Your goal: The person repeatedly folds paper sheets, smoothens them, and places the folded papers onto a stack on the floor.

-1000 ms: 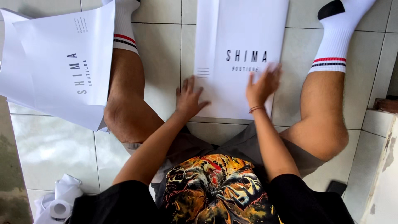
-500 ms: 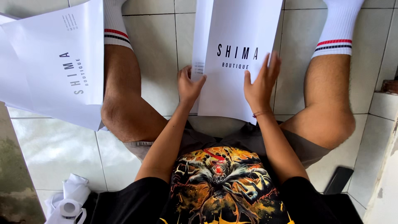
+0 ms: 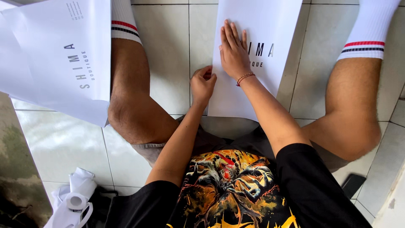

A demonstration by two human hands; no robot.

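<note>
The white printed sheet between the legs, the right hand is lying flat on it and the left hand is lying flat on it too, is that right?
Not quite. In the head view the right hand does lie flat on the white printed sheet, but the left hand is not flat: its fingers are curled at the sheet's left edge.

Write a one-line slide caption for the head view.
Right hand flat on a white sheet; left hand at its edge.

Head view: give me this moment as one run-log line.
right hand: flat on white sheet | left hand: curled at sheet's left edge | second sheet: over left leg | floor: tiled
</note>
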